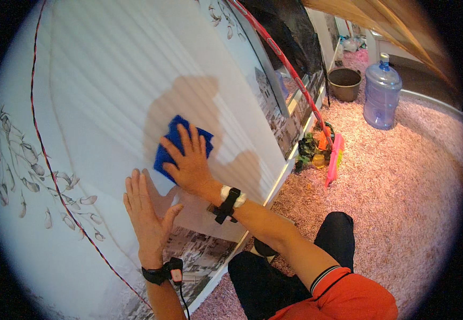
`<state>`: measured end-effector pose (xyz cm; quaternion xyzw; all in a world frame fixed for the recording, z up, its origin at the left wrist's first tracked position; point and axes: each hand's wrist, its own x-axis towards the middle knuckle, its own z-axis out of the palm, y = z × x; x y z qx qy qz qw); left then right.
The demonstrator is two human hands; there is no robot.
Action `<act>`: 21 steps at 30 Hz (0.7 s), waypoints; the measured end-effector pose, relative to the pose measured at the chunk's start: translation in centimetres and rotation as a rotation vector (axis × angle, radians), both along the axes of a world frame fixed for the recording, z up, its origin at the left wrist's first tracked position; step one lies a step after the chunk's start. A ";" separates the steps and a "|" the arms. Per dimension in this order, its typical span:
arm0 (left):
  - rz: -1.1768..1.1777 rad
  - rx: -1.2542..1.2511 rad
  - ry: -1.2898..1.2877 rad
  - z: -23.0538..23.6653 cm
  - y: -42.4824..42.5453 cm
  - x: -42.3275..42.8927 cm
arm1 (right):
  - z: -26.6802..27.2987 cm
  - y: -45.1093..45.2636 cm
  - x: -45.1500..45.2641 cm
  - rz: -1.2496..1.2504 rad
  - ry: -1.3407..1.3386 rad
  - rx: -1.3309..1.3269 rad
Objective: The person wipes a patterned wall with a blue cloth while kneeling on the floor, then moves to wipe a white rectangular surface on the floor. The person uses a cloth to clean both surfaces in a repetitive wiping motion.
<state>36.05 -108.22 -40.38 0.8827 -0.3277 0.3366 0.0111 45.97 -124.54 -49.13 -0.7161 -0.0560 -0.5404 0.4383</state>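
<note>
My right hand [193, 164] presses a blue cloth [161, 158] flat against a pale wall panel [107, 92], its fingers spread over the fabric. Parts of the cloth stick out above and to the left of the fingers. Lower and to the left, my left hand [145, 218] is held up against the same panel with nothing in it, the thumb apart from the fingers. Printed grey flower buds [29, 184] decorate the panel's left side. A shadow falls on the surface around the cloth.
A twisted red-and-black cord [34, 116] hangs down the wall. A broom with a red handle [281, 58] and pink head [334, 158] leans by a litter pile [309, 150]. Farther back stand a dark bucket [344, 90] and a large blue water bottle [381, 96] on the speckled pink floor [407, 192].
</note>
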 end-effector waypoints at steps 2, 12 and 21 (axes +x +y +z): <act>0.005 0.047 -0.003 0.0 -0.3 0.1 | -2.4 -0.5 0.3 -0.032 0.054 0.066; 0.010 0.104 0.040 -1.4 -1.5 1.3 | -5.2 2.7 -0.4 0.074 0.046 -0.043; -0.062 0.099 0.087 -1.1 -4.1 1.8 | -10.3 -2.7 0.4 0.007 0.227 0.264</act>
